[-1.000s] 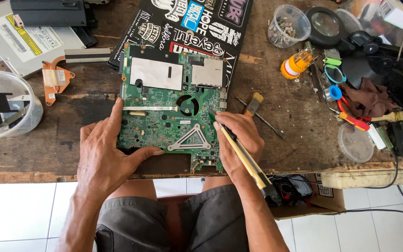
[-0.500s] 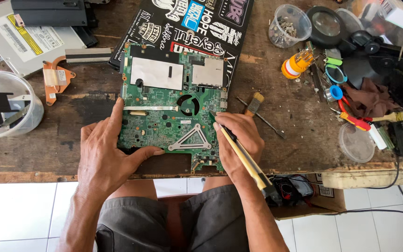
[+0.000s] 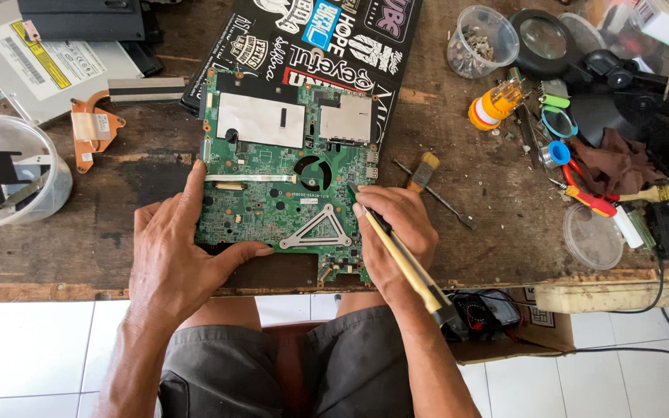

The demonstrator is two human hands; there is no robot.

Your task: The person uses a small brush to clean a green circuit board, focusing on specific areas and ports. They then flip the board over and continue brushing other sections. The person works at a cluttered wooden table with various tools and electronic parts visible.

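Two hands down on a worn wooden workbench point(image 3: 458, 232), crowded end to end. Biggest piece on it: black laptop lid point(image 3: 327, 39) plastered with stickers, top centre, partly buried under the green motherboard point(image 3: 288, 178). Motherboard flat, near edge of the bench, two silvery shields across its upper half, round hole mid-board, grey triangular bracket low on it. Left hand point(image 3: 176, 255) spread wide over the board's lower left corner, forefinger running up the left edge, thumb pressed along the bottom edge. Right hand point(image 3: 392, 232) at the lower right corner, closed around a yellow-handled screwdriver point(image 3: 404, 259), tip touching the board near its right edge, handle slanting back over the wrist and off the bench. Upper left: grey optical drive point(image 3: 48, 70), dark flat slab above it, copper heatsink with pipe point(image 3: 98, 128) just beside the board's top left corner. Far left, clear plastic tub point(image 3: 9, 174) holding black parts. Right of the hand, small brush point(image 3: 423, 172) and thin metal rod point(image 3: 435, 195) lying loose, close to the knuckles but apart from them. Further right, clear cup of screws point(image 3: 480, 40), yellow and orange bottle point(image 3: 493, 107), magnifier point(image 3: 545, 35), maroon cloth point(image 3: 613, 166), red-handled tool point(image 3: 586, 197), clear round lid point(image 3: 594, 236). Below the bench edge, grey shorts and white floor tiles.
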